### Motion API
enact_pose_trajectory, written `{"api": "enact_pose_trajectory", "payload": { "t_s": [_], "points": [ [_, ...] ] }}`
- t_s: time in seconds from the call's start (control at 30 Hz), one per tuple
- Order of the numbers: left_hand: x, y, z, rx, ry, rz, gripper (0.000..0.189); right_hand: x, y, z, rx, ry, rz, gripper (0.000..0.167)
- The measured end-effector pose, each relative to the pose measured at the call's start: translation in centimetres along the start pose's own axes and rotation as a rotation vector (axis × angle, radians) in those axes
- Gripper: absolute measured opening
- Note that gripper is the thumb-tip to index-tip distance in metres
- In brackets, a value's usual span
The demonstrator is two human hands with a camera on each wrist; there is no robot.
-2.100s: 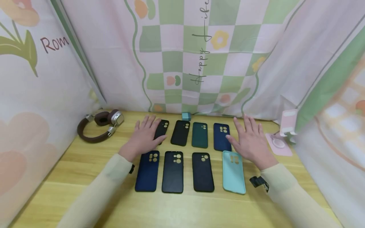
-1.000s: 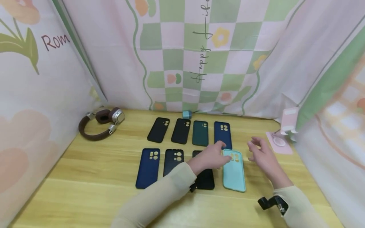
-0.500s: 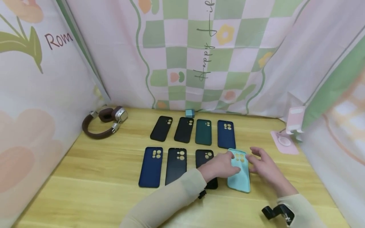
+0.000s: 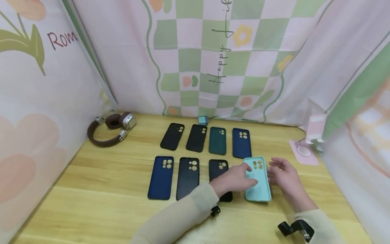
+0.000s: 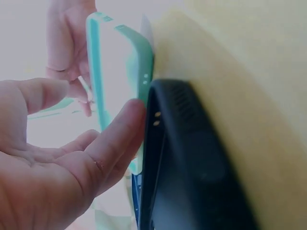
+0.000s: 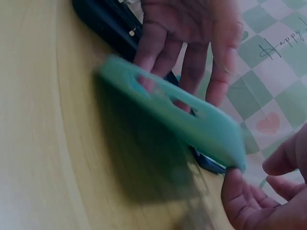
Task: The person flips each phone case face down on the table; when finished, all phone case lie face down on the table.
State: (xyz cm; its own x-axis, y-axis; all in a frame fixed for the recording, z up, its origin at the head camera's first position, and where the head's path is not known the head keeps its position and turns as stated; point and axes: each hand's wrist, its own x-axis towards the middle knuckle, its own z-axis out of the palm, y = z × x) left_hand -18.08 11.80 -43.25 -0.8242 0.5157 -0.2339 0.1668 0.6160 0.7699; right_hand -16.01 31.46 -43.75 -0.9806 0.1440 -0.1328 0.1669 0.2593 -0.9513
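Both hands are at a mint-green phone case point(image 4: 257, 191) at the right end of the front row. Its right side is tipped up, and the right wrist view shows a shadow beneath it. My left hand point(image 4: 236, 178) has its fingers against the case's left edge, the thumb apart above the case's inside. My right hand point(image 4: 284, 178) is at the right edge; a fingertip point(image 6: 233, 178) touches the case's corner while the thumb stays apart. Beside it lies a black phone case point(image 4: 217, 166), partly hidden by the left hand.
Along the front row lie a navy case point(image 4: 160, 179) and a dark case point(image 4: 187, 178). Behind are two black cases point(image 4: 172, 137), a green case point(image 4: 217, 141) and a blue case point(image 4: 241, 144). Headphones point(image 4: 105, 142) lie left, a pink stand point(image 4: 315, 130) right, a blue cube point(image 4: 203, 120) behind.
From lying spread over the table, both hands have come together at the mint-green case. Its right side has risen and it has turned slightly. The other cases stay put.
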Motion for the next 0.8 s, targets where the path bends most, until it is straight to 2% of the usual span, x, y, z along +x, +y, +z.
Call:
{"api": "enact_pose_trajectory", "payload": {
  "t_s": [0.17,0.27,0.43,0.53,0.7,0.8],
  "points": [
    [-0.1,-0.4,0.1,-0.053,0.005,0.072,0.048,-0.2,-0.2,0.4,0.063,0.015,-0.041,0.046],
    [-0.4,-0.6,0.0,-0.142,0.007,0.092,0.049,-0.3,-0.3,0.8,0.089,0.004,-0.067,0.043],
    [-1.0,-0.8,-0.4,-0.326,0.024,0.084,0.053,-0.2,-0.3,2.1,0.089,-0.039,-0.07,0.044],
    [-1.2,-0.9,-0.5,-0.413,0.029,0.072,0.053,-0.1,-0.4,2.8,0.044,-0.057,-0.048,0.048],
    [-1.1,-1.0,-0.3,-0.619,0.029,0.051,0.05,-0.1,-0.4,3.6,-0.002,-0.066,-0.016,0.053],
    [-1.1,-1.0,-0.2,-0.681,0.058,0.042,0.054,-0.3,-0.6,3.9,0.003,-0.089,-0.001,0.06]
  ]
}}
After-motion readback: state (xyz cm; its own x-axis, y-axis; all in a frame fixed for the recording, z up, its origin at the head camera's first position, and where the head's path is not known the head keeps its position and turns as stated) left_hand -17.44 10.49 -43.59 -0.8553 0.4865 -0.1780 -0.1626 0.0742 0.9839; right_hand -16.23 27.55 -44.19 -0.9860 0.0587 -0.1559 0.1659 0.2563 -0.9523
